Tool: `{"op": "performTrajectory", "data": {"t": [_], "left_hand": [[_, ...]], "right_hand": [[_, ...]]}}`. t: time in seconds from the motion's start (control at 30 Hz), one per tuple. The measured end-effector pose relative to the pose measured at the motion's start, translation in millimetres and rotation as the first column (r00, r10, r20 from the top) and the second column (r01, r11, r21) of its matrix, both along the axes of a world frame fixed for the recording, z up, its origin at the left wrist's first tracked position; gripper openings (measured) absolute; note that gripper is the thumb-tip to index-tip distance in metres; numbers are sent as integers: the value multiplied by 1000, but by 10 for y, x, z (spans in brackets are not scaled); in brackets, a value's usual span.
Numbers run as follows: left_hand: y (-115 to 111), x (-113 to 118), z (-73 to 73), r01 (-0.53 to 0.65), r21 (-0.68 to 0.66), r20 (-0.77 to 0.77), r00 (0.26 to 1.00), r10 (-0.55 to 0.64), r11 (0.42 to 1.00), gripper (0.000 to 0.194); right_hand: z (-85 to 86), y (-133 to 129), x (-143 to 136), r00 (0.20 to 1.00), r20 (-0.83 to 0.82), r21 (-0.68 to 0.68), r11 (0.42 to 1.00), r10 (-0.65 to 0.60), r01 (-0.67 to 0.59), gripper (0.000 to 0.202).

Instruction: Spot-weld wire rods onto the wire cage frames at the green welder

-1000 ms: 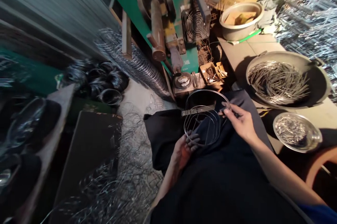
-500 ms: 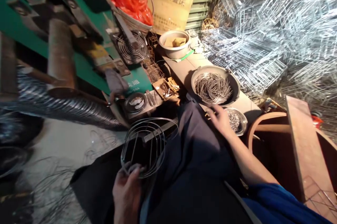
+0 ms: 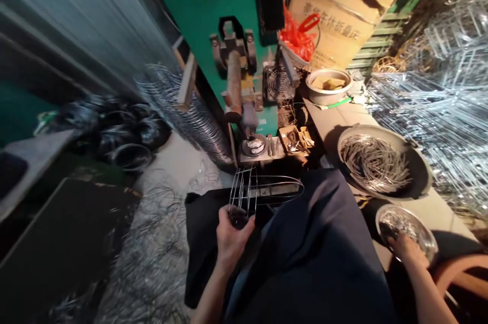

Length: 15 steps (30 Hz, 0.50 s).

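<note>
Background carton [image 3: 335, 14] reads "午休折叠床"; left grip [image 3: 232, 232] holds wire frame [image 3: 249, 191].

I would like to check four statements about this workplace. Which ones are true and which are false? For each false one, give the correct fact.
1. The large basin holds thin wires. True.
2. The right hand is inside the large basin. False: it is at the small metal bowl.
3. The left hand holds a wire frame. True.
4. The cardboard box appears left of the green machine. False: it appears to the right.
</note>
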<state>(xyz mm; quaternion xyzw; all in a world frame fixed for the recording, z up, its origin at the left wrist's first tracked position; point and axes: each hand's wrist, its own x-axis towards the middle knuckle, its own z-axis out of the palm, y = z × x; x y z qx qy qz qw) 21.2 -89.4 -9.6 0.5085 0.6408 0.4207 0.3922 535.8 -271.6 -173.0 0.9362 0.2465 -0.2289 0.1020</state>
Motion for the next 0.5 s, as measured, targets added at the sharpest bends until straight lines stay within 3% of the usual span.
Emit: {"op": "performTrajectory", "data": {"t": [0.13, 0.27, 0.4, 0.5], "left_hand": [[104, -111, 76, -42, 26, 49, 998, 41, 999, 48], [207, -231, 99, -80, 45, 40, 996, 79, 996, 49], [260, -332, 95, -78, 81, 18, 997, 77, 994, 48], [284, -361, 89, -94, 94, -18, 995, 96, 991, 48]], "right_hand": [[-215, -79, 146, 999, -27, 48, 999, 19, -18, 38], [-233, -108, 137, 1000, 22, 132, 991, -18, 15, 42], [-1, -110, 99, 996, 11, 231, 970, -84, 79, 35], [382, 65, 20, 980, 79, 367, 919, -182, 141, 35]]}}
